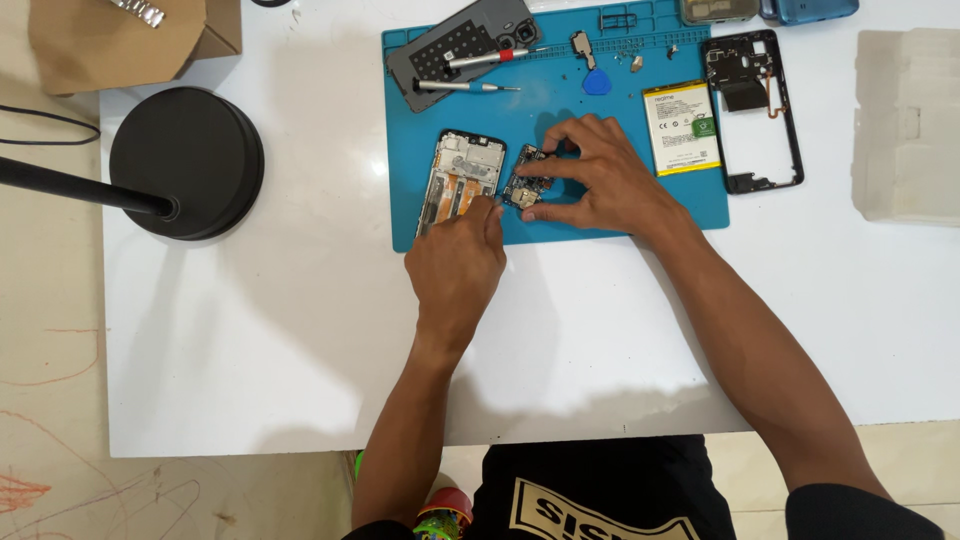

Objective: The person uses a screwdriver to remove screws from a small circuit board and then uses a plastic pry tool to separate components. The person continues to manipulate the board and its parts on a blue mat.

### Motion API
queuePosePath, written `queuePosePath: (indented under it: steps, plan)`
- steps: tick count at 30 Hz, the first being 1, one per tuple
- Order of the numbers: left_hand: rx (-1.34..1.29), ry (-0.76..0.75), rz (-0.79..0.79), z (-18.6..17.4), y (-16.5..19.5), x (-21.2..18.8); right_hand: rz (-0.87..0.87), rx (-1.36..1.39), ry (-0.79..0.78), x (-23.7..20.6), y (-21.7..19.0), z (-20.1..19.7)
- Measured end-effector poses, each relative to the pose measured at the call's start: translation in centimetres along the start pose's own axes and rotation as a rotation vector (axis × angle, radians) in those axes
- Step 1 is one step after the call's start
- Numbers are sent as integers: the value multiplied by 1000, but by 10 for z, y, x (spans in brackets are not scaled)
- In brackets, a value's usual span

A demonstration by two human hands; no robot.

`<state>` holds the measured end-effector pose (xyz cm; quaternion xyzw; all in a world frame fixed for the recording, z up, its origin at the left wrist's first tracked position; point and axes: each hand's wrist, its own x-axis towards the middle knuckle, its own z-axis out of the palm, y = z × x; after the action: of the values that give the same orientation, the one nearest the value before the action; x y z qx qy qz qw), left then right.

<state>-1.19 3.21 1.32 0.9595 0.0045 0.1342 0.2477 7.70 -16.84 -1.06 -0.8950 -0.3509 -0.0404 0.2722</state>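
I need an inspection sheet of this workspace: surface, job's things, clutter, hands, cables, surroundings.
Surface: white table with a blue work mat on it.
Job's things: opened phone frame and small circuit board, side by side on the mat.
Clutter: two screwdrivers, blue pick, battery, black back cover, black middle frame, translucent tray.
Hands: left hand at the phone frame's edge; right hand pinches the circuit board.
Cables: black cable at left.
Surroundings: round black lamp base, brown cardboard box, tiled floor.

Circuit board (pixel 527 183) on mat (pixel 560 225), right of phone frame (pixel 460 180)
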Motion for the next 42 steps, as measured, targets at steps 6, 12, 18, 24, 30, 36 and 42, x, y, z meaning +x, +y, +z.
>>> queuePosePath:
  steps: [6,12,18,24,30,36,42]
  plan:
    - [68,5,36,3,2,4,-42,-11,36,1,1,-1]
    - [41,-11,-19,4,3,-1,-37,15,18,0,-1,-3]
    - [67,67,54,11,5,4,-54,-36,29,2,-1,-4]
    - [5,53,39,9,4,2,-80,-3,47,1,-2,-4]
    - [89,127,82,4,2,-1,-49,-9,56,1,-1,-3]
    - [111,-8,38,7,6,-2,-73,-40,57,1,0,-3]
    - [80,44,35,6,4,-2,-40,-5,44,0,0,-3]
